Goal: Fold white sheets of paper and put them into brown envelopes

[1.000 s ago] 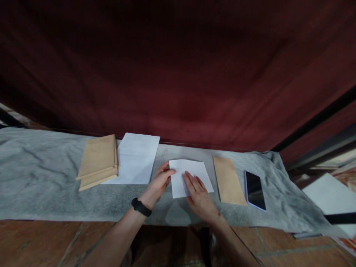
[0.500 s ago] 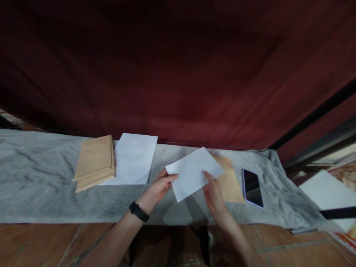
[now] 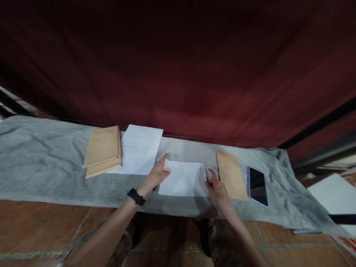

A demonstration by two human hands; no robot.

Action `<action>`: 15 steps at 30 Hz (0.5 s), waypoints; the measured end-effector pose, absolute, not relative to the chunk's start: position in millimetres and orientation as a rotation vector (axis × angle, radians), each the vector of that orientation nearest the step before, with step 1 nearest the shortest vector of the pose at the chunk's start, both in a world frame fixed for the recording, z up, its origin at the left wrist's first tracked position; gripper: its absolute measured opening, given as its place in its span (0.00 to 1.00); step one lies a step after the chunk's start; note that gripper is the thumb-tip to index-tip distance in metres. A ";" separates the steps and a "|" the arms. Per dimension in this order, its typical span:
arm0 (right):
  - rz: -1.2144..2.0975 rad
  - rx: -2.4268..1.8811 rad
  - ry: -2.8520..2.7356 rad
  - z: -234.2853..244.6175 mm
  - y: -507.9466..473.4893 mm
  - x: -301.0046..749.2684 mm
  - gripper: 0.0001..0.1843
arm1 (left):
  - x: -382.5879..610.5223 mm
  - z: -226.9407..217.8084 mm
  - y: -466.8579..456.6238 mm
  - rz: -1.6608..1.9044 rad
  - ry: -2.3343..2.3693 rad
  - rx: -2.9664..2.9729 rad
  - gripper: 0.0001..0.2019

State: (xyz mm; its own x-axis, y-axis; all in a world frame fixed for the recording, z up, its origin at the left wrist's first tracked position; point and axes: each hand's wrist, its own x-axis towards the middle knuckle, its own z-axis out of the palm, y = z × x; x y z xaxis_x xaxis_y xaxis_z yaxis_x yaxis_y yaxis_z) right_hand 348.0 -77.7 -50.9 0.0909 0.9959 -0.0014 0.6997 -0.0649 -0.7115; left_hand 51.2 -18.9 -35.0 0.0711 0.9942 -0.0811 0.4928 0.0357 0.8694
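The grip, pinching or loose, could not be told: the left hand [image 3: 157,174] rested its thumb over one short edge of the paper [image 3: 184,180], the right hand [image 3: 218,189] close by the other, its long axis spanning them above the cloth [image 3: 50,167].

You have two hands [image 3: 158,174], one wristband [image 3: 136,197], one phone [image 3: 258,186], one grey cloth [image 3: 47,163], at least two white sheets [image 3: 184,179], and at least three envelopes [image 3: 233,176]: one alone, the others in a pile [image 3: 102,146] you can't count exactly.
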 end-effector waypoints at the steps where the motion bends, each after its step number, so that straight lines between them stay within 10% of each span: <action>1: 0.638 -1.844 -1.734 -51.0 -78.9 347.4 0.32 | 52.7 -35.0 -19.9 0.773 1.589 1.659 0.42; 15: 0.207 -1.971 -2.113 -50.1 -90.1 337.6 0.22 | 85.2 -41.8 -55.3 0.621 1.862 2.424 0.26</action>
